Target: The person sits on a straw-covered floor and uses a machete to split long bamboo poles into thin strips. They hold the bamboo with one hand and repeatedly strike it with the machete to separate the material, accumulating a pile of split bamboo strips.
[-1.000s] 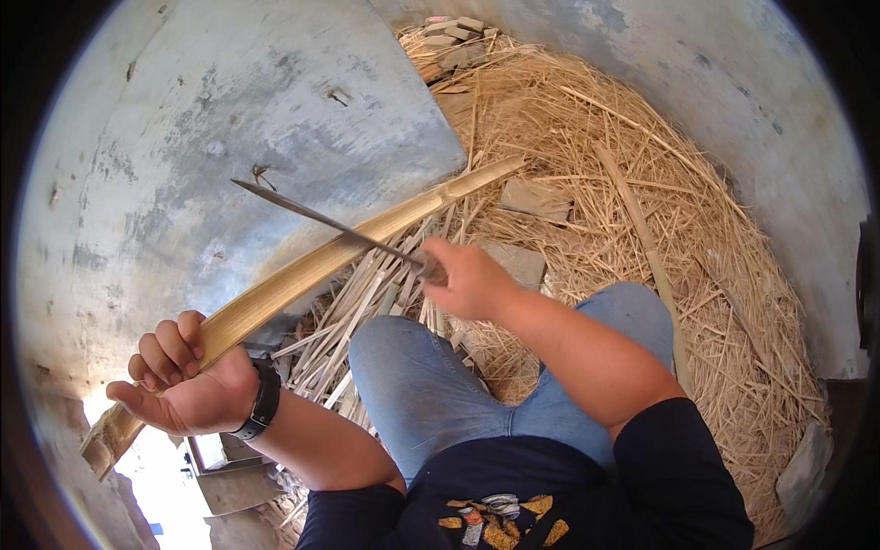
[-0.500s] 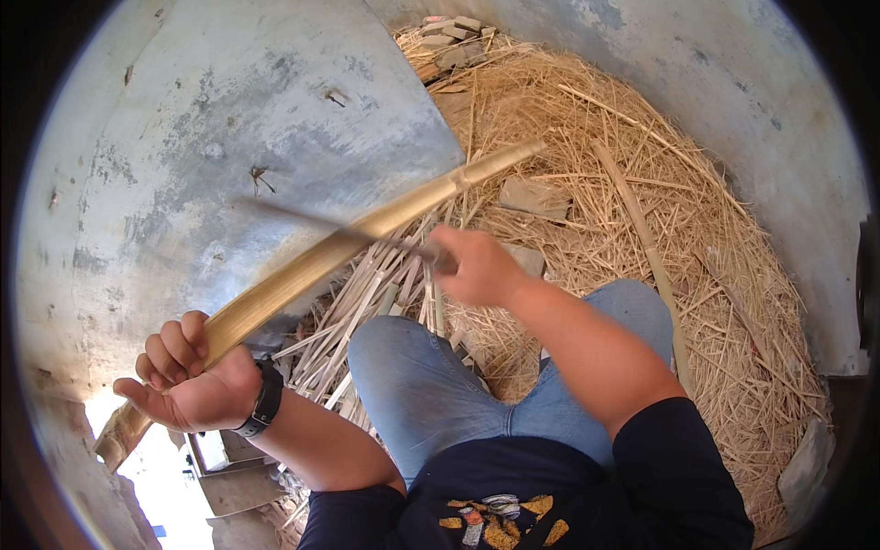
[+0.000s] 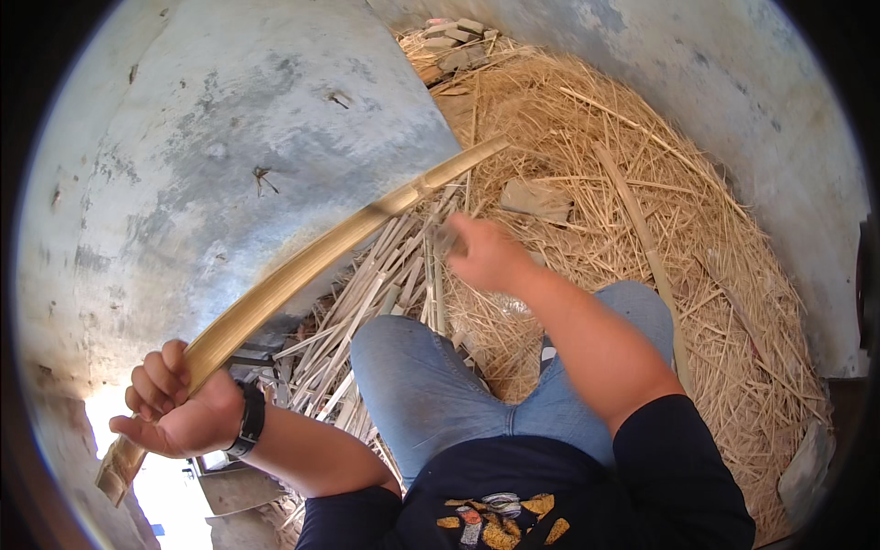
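Observation:
A long split bamboo piece [image 3: 302, 261], pale yellow with its hollow inner side showing, slants from lower left to upper right before me. My left hand [image 3: 188, 408], with a dark watch on its wrist, is closed round the bamboo near its lower end, palm turned up. My right hand [image 3: 490, 257] is a fist round the handle of a knife [image 3: 444, 241], just right of the bamboo's middle. Motion smears the handle, and the blade cannot be made out now. The bamboo's far end hangs over the shavings.
Pale bamboo strips [image 3: 367, 293] lie heaped beyond my left knee. Straw-like shavings [image 3: 568, 110] cover the floor, with a long bamboo stick [image 3: 642, 229] on them at the right. A flat stone [image 3: 536, 199] and several bricks [image 3: 456, 35] lie farther off. Grey walls [image 3: 211, 137] enclose the spot.
The bamboo has slid down and left with my left hand. My right hand has shifted slightly right, and the long dark blade seen across the bamboo before is no longer distinct.

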Demonstrator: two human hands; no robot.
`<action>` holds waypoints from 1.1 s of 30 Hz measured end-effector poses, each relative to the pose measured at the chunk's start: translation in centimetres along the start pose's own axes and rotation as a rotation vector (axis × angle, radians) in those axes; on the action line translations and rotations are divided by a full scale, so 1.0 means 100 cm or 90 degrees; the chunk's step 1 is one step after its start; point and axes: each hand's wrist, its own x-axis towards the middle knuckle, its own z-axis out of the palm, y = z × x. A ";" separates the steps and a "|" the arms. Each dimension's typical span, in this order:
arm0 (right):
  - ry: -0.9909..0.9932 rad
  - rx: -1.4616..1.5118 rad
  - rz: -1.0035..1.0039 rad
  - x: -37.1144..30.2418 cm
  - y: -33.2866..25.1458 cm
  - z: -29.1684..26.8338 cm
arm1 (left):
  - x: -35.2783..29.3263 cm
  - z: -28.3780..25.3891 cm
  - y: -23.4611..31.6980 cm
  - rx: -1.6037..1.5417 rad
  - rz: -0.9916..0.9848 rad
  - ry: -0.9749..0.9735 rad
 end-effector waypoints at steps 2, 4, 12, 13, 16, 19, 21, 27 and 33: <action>0.035 0.027 0.168 0.007 0.005 -0.020 | 0.007 -0.005 0.016 -0.014 0.020 0.012; 0.060 0.056 0.238 0.009 0.005 -0.024 | 0.007 -0.012 0.029 -0.033 0.013 -0.038; -0.077 -0.090 -0.208 -0.020 -0.049 0.002 | 0.007 -0.023 0.035 -0.026 -0.011 0.001; -0.089 -0.089 -0.206 -0.015 -0.042 0.000 | 0.012 -0.030 0.041 -0.064 -0.019 -0.040; 0.066 -0.086 -0.076 -0.001 -0.003 -0.008 | 0.019 -0.038 0.060 -0.075 0.017 -0.065; 0.103 -0.024 0.180 0.005 0.002 -0.017 | 0.018 -0.039 0.070 -0.141 -0.016 -0.131; 0.092 0.024 0.092 0.001 -0.009 -0.010 | 0.013 -0.035 0.066 -0.157 -0.029 -0.128; -0.116 -0.042 -0.109 -0.014 -0.045 -0.001 | 0.008 -0.036 0.041 -0.127 -0.079 -0.116; 0.037 0.026 0.137 0.006 0.009 -0.040 | 0.018 -0.049 0.067 -0.104 0.016 -0.078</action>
